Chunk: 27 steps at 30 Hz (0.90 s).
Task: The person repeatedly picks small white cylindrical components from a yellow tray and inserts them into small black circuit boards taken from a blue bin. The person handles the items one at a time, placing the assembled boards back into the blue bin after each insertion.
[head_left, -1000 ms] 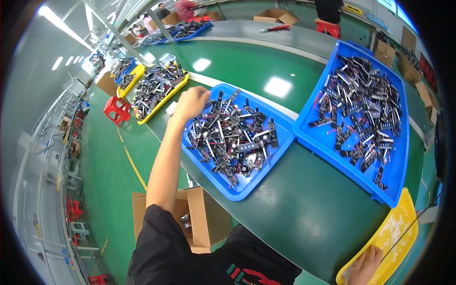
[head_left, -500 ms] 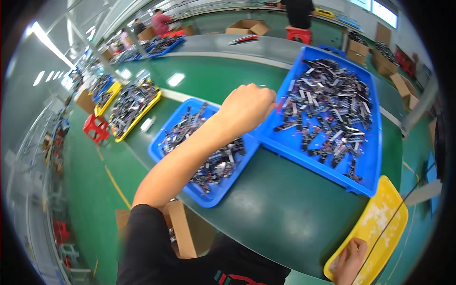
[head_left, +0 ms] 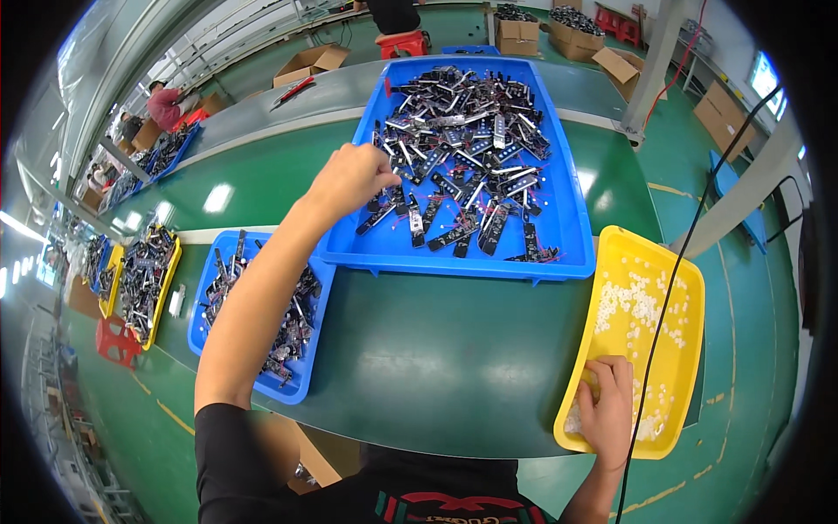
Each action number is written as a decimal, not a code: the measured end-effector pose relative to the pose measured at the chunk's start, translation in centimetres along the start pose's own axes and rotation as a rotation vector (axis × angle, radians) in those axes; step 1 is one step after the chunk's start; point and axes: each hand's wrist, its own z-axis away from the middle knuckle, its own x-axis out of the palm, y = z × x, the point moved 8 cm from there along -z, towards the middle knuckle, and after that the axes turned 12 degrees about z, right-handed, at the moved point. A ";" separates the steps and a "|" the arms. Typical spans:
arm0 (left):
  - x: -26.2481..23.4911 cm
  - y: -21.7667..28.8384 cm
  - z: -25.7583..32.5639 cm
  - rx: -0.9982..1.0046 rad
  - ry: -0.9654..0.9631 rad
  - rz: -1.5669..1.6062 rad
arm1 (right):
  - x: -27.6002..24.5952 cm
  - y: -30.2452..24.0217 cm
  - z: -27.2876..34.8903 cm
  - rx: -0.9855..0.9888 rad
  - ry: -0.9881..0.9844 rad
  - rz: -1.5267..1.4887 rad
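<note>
My left hand (head_left: 353, 179) is closed, knuckles up, over the left edge of a large blue tray (head_left: 454, 263). What its fingers hold, if anything, is hidden. The tray holds a pile of small dark circuit boards (head_left: 463, 131) with thin red wires and pale strips. My right hand (head_left: 607, 406) is inside a yellow tray (head_left: 690, 349), fingers curled down and pressed together near its left wall. Small white pieces (head_left: 637, 301) lie scattered in that tray; whether the fingertips grip one cannot be seen. Under my left forearm stands a smaller blue tray (head_left: 301, 384) of similar boards.
A dark cable (head_left: 670, 288) hangs across the yellow tray beside my right hand. Yellow trays with boards (head_left: 148, 279) stand at the left, near a red stool (head_left: 118, 341). A red-handled tool (head_left: 292, 92) lies on the far bench. An open carton (head_left: 301, 450) sits below the table edge.
The view has swung right, bringing the whole yellow tray into sight. My left hand stays closed by the large tray's left edge, and my right hand stays in the yellow tray.
</note>
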 end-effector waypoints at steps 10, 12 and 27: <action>4.5 -1.6 -0.4 -0.022 -0.091 0.018 | -0.3 -0.3 -0.1 -0.041 0.062 0.012; 3.9 -1.7 -0.3 0.018 -0.028 0.057 | -0.3 -0.5 -0.2 -0.058 0.073 0.015; 2.9 6.9 11.1 -0.263 0.251 1.484 | -1.1 0.8 0.2 0.101 0.150 0.027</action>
